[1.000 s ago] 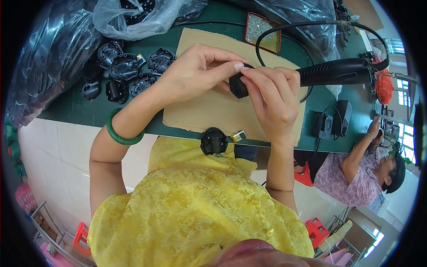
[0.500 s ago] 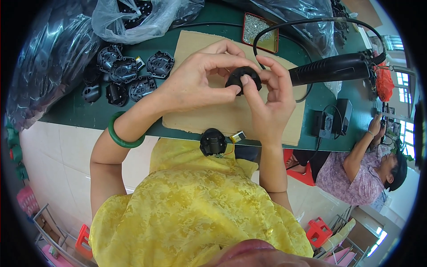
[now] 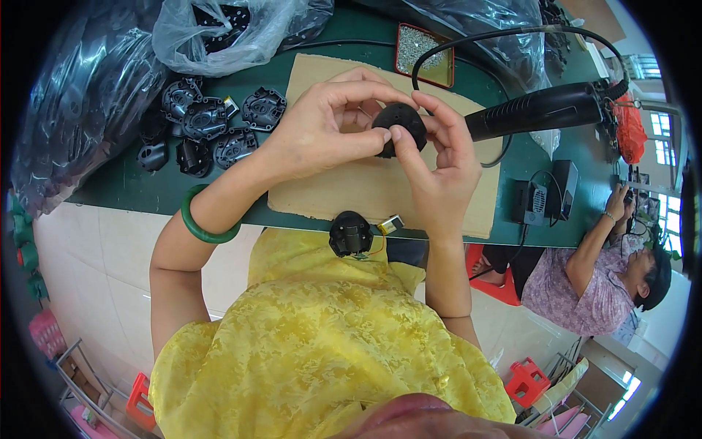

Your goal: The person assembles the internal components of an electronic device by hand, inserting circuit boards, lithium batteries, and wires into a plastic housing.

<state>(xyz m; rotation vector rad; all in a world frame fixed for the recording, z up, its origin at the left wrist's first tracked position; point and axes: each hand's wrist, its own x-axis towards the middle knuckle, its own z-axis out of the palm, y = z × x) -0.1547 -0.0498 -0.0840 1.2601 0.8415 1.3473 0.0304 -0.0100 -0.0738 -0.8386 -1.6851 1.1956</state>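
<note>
Between my two hands, above the cardboard sheet [image 3: 344,183], is a round black plastic housing part [image 3: 401,126]. My left hand [image 3: 336,128] pinches its left side, thumb on the near face. The thumb of my right hand [image 3: 439,161] presses the same face beside it, with fingers closed behind the rim. Fingertips behind the part are hidden. At the table's front edge sits another black housing [image 3: 350,234], joined by thin wires to a small silvery battery [image 3: 391,224]. A black electric screwdriver [image 3: 541,112] lies to the right of my right hand.
Several black housing parts [image 3: 208,121] lie at left by plastic bags [image 3: 95,95]. A red tray [image 3: 424,55] of small screws stands at the back. The screwdriver's cable loops over the right side, near a black power adapter [image 3: 532,203]. A co-worker [image 3: 585,282] sits at far right.
The round part has turned in my fingers, so its smooth round face now shows more fully. Both thumbs have come closer together on it. The other parts lie as before.
</note>
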